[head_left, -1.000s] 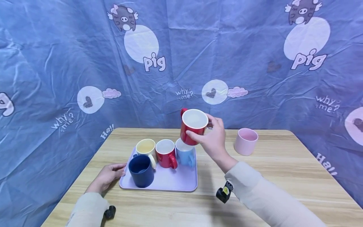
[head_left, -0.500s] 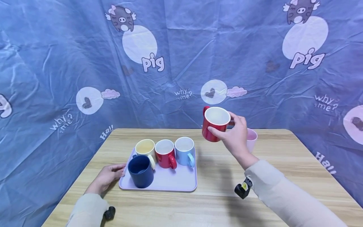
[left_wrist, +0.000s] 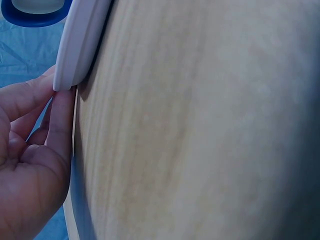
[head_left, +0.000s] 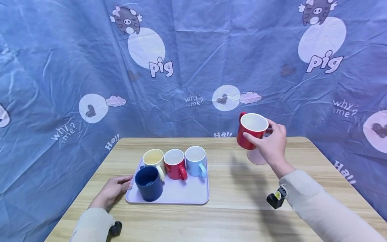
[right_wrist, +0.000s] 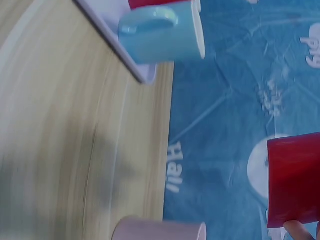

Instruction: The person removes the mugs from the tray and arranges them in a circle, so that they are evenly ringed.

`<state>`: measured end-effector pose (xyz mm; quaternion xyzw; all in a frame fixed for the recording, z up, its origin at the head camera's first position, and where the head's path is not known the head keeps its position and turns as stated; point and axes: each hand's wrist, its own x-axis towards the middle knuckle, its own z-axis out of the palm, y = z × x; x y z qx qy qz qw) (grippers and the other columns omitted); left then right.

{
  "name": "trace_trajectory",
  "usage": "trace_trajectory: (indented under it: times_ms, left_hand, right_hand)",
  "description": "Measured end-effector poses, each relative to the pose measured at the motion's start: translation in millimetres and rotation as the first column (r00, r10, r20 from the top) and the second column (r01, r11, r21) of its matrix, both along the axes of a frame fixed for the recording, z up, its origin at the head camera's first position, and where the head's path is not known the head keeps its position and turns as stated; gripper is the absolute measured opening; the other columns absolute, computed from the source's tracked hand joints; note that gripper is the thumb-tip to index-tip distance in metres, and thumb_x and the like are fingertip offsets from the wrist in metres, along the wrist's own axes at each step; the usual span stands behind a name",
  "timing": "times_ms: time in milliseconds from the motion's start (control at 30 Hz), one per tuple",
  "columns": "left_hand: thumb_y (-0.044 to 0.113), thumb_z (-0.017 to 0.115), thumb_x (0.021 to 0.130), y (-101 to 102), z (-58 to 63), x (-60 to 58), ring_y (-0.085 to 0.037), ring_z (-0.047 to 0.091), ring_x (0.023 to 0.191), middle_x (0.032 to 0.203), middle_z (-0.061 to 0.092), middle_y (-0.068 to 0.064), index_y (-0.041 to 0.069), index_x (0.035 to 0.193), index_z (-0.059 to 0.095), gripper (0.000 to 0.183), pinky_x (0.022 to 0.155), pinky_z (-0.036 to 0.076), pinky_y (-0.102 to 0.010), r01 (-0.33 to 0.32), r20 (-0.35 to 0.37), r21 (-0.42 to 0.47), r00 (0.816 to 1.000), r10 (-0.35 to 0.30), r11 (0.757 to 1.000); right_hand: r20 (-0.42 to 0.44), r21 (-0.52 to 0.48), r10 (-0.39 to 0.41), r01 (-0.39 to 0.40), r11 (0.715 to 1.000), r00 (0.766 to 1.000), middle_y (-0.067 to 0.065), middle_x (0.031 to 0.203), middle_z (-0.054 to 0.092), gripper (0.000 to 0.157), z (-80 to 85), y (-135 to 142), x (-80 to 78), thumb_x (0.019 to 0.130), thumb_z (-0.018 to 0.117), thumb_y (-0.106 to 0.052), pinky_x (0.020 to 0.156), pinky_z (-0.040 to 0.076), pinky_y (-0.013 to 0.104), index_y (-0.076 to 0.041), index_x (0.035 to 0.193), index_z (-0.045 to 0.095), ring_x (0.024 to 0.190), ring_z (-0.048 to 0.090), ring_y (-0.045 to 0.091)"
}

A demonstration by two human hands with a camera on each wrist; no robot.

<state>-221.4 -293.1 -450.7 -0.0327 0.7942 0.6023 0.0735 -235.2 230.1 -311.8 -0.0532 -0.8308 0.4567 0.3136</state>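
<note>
My right hand (head_left: 273, 144) grips a red mug (head_left: 248, 137) with a white inside, held in the air above the table's right side. Behind and below it, a pink cup (head_left: 255, 157) is partly hidden by the mug and hand. In the right wrist view the held red mug (right_wrist: 295, 180) shows at the right edge. My left hand (head_left: 113, 190) pinches the left rim of a lilac tray (head_left: 187, 195), thumb and fingers at its edge (left_wrist: 75, 55). The tray bears a navy mug (head_left: 149, 186), a cream mug (head_left: 155, 161), another red mug (head_left: 173, 166) and a light blue mug (head_left: 195, 163).
The light wooden table (head_left: 181, 222) carries the tray left of centre. A blue printed cloth (head_left: 193, 67) hangs behind and along both sides. The tray's front right part (head_left: 196, 191) is bare, and wood lies between the tray and the pink cup.
My right hand has carried the red mug rightward, away from above the light blue mug to in front of the pink cup. The left hand stays at the tray's rim.
</note>
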Motion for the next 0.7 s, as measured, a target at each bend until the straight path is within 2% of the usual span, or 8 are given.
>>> trace_trajectory:
  times_ms: [100, 467, 700]
  left_hand:
    - [-0.01, 0.059, 0.086, 0, 0.6, 0.6, -0.007, 0.06, 0.095, 0.12, 0.058, -0.028, -0.021, 0.129, 0.042, 0.048, 0.082, 0.053, -0.023, 0.011, -0.001, 0.001, 1.0, -0.011, 1.0]
    - [-0.01, 0.058, 0.086, 1, -0.7, -0.6, -0.005, 0.06, 0.093, 0.119, 0.06, -0.026, -0.02, 0.129, 0.044, 0.047, 0.081, 0.053, -0.021, -0.012, 0.004, 0.007, 1.0, 0.012, 1.0]
    - [-0.01, 0.059, 0.086, 0, -1.5, -0.4, -0.008, 0.061, 0.094, 0.117, 0.061, -0.026, -0.02, 0.129, 0.044, 0.047, 0.081, 0.053, -0.022, -0.003, -0.004, 0.011, 1.0, 0.003, 1.0]
  right_hand:
    - [0.015, -0.007, -0.041, 0.041, 0.999, 0.999, 0.018, 0.122, 0.044, 0.08, -1.1, 12, -1.2, 0.071, 0.083, -0.035, 0.081, 0.044, 0.038, -0.002, 0.135, 0.05, 0.107, 0.046, 0.028]
    - [0.099, -0.024, -0.163, 0.166, 0.986, 0.982, 0.014, 0.132, 0.039, 0.084, -8.7, 55, -5.5, 0.072, 0.081, -0.041, 0.082, 0.045, 0.03, -0.002, 0.138, 0.046, 0.116, 0.04, 0.027]
    - [0.129, -0.041, -0.237, 0.244, 0.969, 0.963, 0.015, 0.134, 0.037, 0.088, -13.6, 78, -5.5, 0.07, 0.081, -0.043, 0.091, 0.04, 0.035, -0.003, 0.139, 0.046, 0.122, 0.035, 0.027]
